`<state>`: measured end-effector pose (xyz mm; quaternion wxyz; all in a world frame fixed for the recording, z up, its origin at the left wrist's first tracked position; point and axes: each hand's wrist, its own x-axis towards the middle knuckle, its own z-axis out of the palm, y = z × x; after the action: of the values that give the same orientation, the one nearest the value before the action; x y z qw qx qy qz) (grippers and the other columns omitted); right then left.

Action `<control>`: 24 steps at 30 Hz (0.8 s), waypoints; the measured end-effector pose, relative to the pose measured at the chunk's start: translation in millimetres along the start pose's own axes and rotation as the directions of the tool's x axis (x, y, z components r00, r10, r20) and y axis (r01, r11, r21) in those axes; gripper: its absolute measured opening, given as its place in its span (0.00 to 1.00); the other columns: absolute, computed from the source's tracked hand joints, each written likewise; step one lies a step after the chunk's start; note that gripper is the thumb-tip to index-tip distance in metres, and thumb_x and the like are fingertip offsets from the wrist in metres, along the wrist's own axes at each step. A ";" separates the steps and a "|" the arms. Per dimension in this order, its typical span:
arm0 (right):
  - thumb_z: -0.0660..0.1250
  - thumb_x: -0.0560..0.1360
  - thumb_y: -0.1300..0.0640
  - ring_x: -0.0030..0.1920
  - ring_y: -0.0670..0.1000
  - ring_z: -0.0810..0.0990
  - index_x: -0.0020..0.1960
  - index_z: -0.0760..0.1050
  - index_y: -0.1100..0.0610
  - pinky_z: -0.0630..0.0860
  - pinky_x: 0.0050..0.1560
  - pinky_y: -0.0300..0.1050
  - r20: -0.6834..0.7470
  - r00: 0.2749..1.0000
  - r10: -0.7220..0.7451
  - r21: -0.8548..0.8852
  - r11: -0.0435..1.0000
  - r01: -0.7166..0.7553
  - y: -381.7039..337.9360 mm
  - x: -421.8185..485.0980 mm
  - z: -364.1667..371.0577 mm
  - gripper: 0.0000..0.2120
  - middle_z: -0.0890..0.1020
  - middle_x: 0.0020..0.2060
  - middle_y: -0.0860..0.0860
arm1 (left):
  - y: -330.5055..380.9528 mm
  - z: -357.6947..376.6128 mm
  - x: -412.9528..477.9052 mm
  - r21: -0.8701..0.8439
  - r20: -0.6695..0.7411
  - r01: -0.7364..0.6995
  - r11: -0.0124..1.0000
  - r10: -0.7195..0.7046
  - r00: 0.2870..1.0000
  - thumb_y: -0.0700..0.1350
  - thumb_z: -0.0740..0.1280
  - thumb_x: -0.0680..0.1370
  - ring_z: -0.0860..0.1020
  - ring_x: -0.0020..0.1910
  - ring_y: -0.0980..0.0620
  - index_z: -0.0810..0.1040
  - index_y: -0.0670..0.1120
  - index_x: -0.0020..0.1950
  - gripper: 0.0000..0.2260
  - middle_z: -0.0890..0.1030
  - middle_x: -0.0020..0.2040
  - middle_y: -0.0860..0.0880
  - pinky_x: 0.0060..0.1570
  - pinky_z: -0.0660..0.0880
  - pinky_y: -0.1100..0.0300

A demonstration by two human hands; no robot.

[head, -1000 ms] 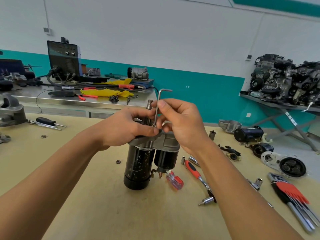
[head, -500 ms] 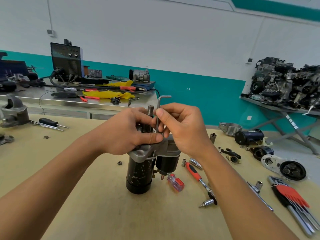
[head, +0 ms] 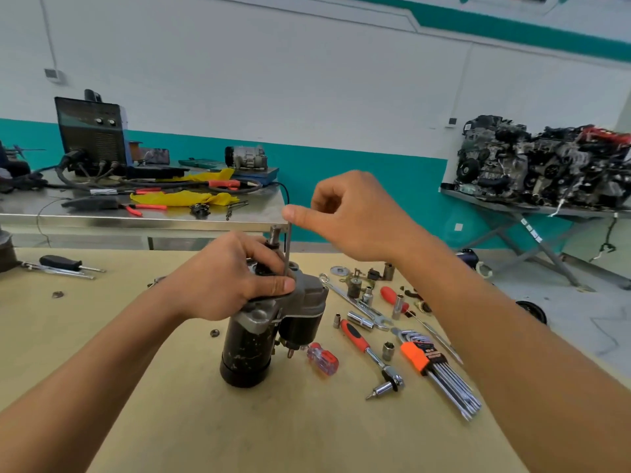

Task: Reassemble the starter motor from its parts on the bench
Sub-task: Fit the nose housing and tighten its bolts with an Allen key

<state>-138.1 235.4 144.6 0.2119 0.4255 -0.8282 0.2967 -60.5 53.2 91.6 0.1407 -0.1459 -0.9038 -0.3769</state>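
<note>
The starter motor point(head: 252, 349) stands upright on the tan bench point(head: 170, 421), black body below, grey cast housing on top, shaft pointing up. My left hand point(head: 225, 278) grips the grey housing from the left. A thin hex key point(head: 288, 249) stands vertical in the housing beside the shaft. My right hand point(head: 348, 216) is raised above it and pinches the key's top bend between thumb and curled fingers.
Right of the motor lie a red-handled ratchet point(head: 370, 356), a small red screwdriver point(head: 322, 358), an orange hex key set point(head: 433, 367), a spanner point(head: 355, 303), several sockets and small parts. A black-handled screwdriver point(head: 65, 263) lies far left. A steel table point(head: 143, 216) stands behind.
My right hand has risen from the housing to the top of the hex key and turned. The camera has tilted, showing more tools on the right.
</note>
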 end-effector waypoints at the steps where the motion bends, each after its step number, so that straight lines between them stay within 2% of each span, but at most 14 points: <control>1: 0.67 0.75 0.37 0.27 0.43 0.69 0.34 0.74 0.54 0.66 0.32 0.40 0.051 0.998 -0.036 -0.075 0.996 0.040 -2.5 3.4 -4.9 0.22 0.72 0.26 0.46 | -0.3 -0.3 -0.3 -0.001 -0.004 0.007 1.000 -0.007 1.000 0.46 0.75 0.73 0.81 0.47 0.56 0.88 0.51 0.41 0.02 0.83 0.46 0.56 0.48 0.78 0.59; 3: 0.64 0.78 0.37 0.29 0.45 0.68 0.36 0.74 0.54 0.67 0.33 0.45 0.147 0.985 -0.089 -0.198 0.973 0.118 -5.8 8.2 -12.4 0.22 0.72 0.28 0.46 | -0.8 -0.4 -0.9 -0.005 -0.013 0.019 1.000 -0.019 1.000 0.45 0.75 0.73 0.81 0.46 0.57 0.87 0.51 0.40 0.03 0.83 0.44 0.57 0.44 0.77 0.66; 6: 0.60 0.79 0.36 0.31 0.44 0.69 0.41 0.74 0.52 0.65 0.33 0.45 0.238 0.964 -0.118 -0.323 0.926 0.193 -6.5 10.0 -16.4 0.21 0.73 0.31 0.45 | -2.9 -0.6 -2.0 -0.017 -0.038 0.023 1.000 -0.024 0.999 0.44 0.76 0.73 0.80 0.43 0.57 0.87 0.51 0.37 0.05 0.81 0.42 0.58 0.39 0.75 0.69; 10: 0.56 0.81 0.37 0.31 0.43 0.70 0.44 0.75 0.52 0.62 0.32 0.44 0.286 0.949 -0.136 -0.352 0.906 0.236 -6.4 6.8 -10.4 0.20 0.73 0.31 0.44 | -3.5 1.5 -2.1 -0.076 -0.061 0.056 0.996 -0.061 0.996 0.43 0.76 0.73 0.80 0.41 0.56 0.87 0.50 0.36 0.05 0.83 0.40 0.56 0.38 0.75 0.68; 13: 0.57 0.81 0.38 0.30 0.43 0.69 0.43 0.75 0.53 0.61 0.32 0.44 0.253 0.958 -0.138 -0.319 0.923 0.217 -5.9 3.8 -7.1 0.20 0.73 0.30 0.45 | -2.9 2.1 -2.8 -0.125 -0.060 0.074 0.989 -0.082 0.995 0.41 0.76 0.73 0.81 0.41 0.56 0.87 0.51 0.36 0.07 0.84 0.40 0.55 0.39 0.77 0.65; 17: 0.58 0.81 0.39 0.27 0.44 0.67 0.32 0.68 0.49 0.62 0.32 0.44 0.159 0.983 -0.091 -0.282 0.950 0.133 -7.9 -2.1 -3.2 0.22 0.69 0.26 0.45 | -2.0 1.8 -3.7 -0.141 -0.052 0.098 0.985 -0.107 0.993 0.43 0.76 0.73 0.82 0.42 0.56 0.87 0.52 0.38 0.05 0.85 0.40 0.56 0.39 0.77 0.64; 21: 0.63 0.79 0.44 0.23 0.46 0.63 0.24 0.64 0.54 0.65 0.30 0.44 -0.003 1.000 0.012 -0.255 0.967 -0.013 -15.7 -6.2 2.6 0.28 0.64 0.19 0.46 | -1.0 2.3 -2.9 -0.109 -0.053 0.118 0.987 -0.124 0.991 0.44 0.76 0.73 0.82 0.43 0.59 0.87 0.52 0.41 0.03 0.85 0.41 0.58 0.36 0.74 0.71; 24: 0.64 0.78 0.51 0.24 0.49 0.64 0.24 0.63 0.54 0.71 0.31 0.48 -0.068 0.994 0.083 -0.235 0.967 -0.097 -27.5 -8.0 8.8 0.25 0.64 0.20 0.48 | 0.5 2.7 -3.2 -0.124 -0.058 0.129 0.984 -0.137 0.989 0.43 0.76 0.73 0.82 0.42 0.59 0.87 0.52 0.41 0.04 0.85 0.40 0.58 0.34 0.74 0.71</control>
<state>-111.7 221.4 141.9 0.2718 0.3504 -0.8697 0.2168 -57.8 55.0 88.9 0.1362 -0.0806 -0.8821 -0.4436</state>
